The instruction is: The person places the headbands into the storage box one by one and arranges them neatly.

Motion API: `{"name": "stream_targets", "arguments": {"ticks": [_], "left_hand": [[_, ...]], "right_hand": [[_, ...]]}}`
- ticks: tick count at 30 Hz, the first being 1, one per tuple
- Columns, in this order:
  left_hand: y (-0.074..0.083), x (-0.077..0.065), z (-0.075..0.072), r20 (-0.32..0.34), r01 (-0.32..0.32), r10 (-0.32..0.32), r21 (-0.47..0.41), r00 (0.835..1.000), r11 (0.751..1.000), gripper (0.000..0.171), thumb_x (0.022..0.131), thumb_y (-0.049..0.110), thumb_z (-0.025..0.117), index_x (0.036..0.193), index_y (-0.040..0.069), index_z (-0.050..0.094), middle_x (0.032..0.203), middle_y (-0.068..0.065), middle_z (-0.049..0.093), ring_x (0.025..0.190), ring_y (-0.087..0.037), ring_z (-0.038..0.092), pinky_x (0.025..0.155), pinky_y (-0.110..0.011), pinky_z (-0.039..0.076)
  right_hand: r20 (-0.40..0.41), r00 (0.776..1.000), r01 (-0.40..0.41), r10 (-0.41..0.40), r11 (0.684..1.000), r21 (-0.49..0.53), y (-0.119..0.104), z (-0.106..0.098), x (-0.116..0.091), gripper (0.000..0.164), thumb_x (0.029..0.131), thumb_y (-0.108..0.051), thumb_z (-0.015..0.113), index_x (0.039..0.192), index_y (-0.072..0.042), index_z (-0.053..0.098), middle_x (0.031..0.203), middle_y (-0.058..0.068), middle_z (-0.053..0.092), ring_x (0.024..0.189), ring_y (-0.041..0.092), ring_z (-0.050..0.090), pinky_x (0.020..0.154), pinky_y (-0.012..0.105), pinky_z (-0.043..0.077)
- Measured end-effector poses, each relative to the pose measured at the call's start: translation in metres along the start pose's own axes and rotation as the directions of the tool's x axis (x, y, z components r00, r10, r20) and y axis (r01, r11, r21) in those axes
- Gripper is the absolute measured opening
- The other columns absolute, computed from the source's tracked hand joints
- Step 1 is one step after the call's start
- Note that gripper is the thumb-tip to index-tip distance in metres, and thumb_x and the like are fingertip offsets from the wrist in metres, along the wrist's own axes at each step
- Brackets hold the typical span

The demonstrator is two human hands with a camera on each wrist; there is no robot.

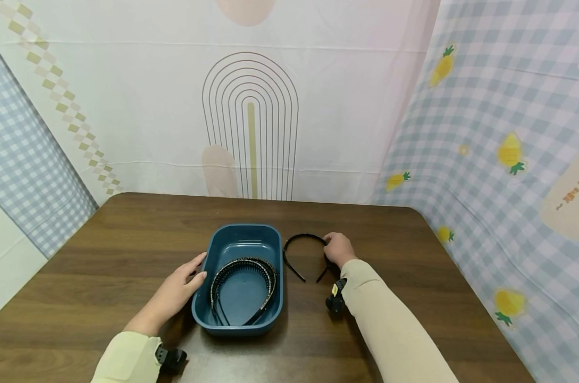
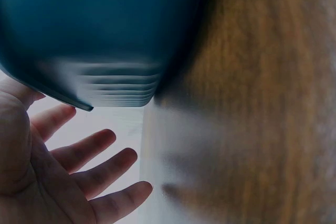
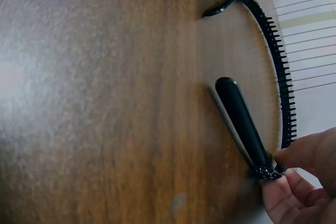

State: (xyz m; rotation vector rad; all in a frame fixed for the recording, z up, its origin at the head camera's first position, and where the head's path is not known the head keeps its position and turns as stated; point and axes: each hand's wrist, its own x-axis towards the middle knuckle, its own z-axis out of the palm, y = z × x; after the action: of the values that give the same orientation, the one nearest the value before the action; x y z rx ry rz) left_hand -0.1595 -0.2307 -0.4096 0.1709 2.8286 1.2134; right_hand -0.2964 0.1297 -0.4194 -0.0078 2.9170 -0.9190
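A blue plastic basin (image 1: 198, 317) stands on the table and contains several dark, toothed headbands (image 1: 270, 276) with sparkly trim. Beside the basin's left rim, my left hand (image 1: 174, 290) spreads its fingers, touching the edge with the fingertips; the left wrist view shows these fingers (image 2: 97, 177) extended below the rim. To the right of the basin, my right hand (image 1: 339, 249) pinches one arm of a black toothed headband (image 1: 291, 240) between thumb and fingers. In the right wrist view, that headband (image 3: 273, 40) curves away from the pinch, close to the tabletop.
The brown wooden table (image 1: 141, 239) has rounded far corners. Behind it hangs a white patterned cloth (image 1: 150, 106), and a blue checked cloth (image 1: 480, 101) with pineapples borders the right side. A black wrist camera (image 1: 335, 298) sits under the right sleeve, near the tabletop.
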Motion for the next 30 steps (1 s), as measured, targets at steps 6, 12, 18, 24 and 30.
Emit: {"name": "stream_targets", "arguments": {"ticks": [6, 12, 18, 24, 30], "left_hand": [[0.002, 0.000, 0.000, 0.001, -0.003, 0.003, -0.003, 1.000, 1.000, 0.057, 0.103, 0.026, 0.046, 0.152, 0.005, 0.027, 0.148, -0.030, 0.033, 0.130, -0.046, 0.042, 0.103, -0.061, 0.036], [0.002, 0.000, 0.000, -0.002, -0.015, 0.015, -0.004, 1.000, 1.000, 0.057, 0.102, 0.025, 0.046, 0.152, 0.004, 0.028, 0.147, -0.031, 0.034, 0.129, -0.047, 0.042, 0.103, -0.061, 0.036], [0.000, 0.000, 0.000, 0.002, -0.014, 0.014, 0.002, 1.000, 1.000, 0.057, 0.103, 0.026, 0.046, 0.152, 0.003, 0.027, 0.147, -0.031, 0.034, 0.129, -0.047, 0.042, 0.103, -0.061, 0.035], [0.000, 0.000, 0.000, 0.006, -0.016, 0.016, -0.007, 1.000, 1.000, 0.057, 0.103, 0.025, 0.046, 0.152, 0.003, 0.027, 0.148, -0.030, 0.033, 0.129, -0.047, 0.043, 0.103, -0.060, 0.036], [0.001, 0.000, 0.000, 0.012, -0.014, 0.014, -0.012, 1.000, 1.000, 0.058, 0.103, 0.025, 0.046, 0.152, 0.003, 0.026, 0.148, -0.030, 0.033, 0.128, -0.047, 0.043, 0.102, -0.060, 0.037]], "right_hand": [[-0.005, 1.000, 0.003, -0.003, 1.000, 0.007, 0.001, -0.002, -0.001, 0.033, 0.093, 0.000, 0.053, 0.125, 0.004, 0.060, 0.126, 0.022, 0.059, 0.095, 0.031, 0.060, 0.072, 0.037, 0.046], [-0.006, 1.000, 0.010, -0.010, 0.999, 0.031, 0.000, -0.005, -0.002, 0.033, 0.093, 0.000, 0.052, 0.125, 0.004, 0.060, 0.127, 0.023, 0.059, 0.099, 0.032, 0.060, 0.073, 0.037, 0.047], [-0.006, 1.000, 0.028, -0.028, 0.998, 0.048, -0.001, -0.011, -0.002, 0.034, 0.093, 0.001, 0.051, 0.126, 0.005, 0.058, 0.129, 0.024, 0.057, 0.096, 0.030, 0.059, 0.071, 0.035, 0.046], [0.002, 1.000, -0.009, 0.009, 0.995, 0.098, -0.005, -0.017, -0.004, 0.034, 0.096, -0.002, 0.051, 0.129, 0.003, 0.057, 0.131, 0.023, 0.056, 0.059, 0.015, 0.048, 0.056, 0.028, 0.040], [-0.024, 1.000, -0.005, 0.008, 0.995, 0.104, -0.012, -0.023, -0.008, 0.033, 0.094, -0.001, 0.053, 0.127, 0.004, 0.058, 0.130, 0.023, 0.057, 0.084, 0.026, 0.062, 0.070, 0.036, 0.049]]}}
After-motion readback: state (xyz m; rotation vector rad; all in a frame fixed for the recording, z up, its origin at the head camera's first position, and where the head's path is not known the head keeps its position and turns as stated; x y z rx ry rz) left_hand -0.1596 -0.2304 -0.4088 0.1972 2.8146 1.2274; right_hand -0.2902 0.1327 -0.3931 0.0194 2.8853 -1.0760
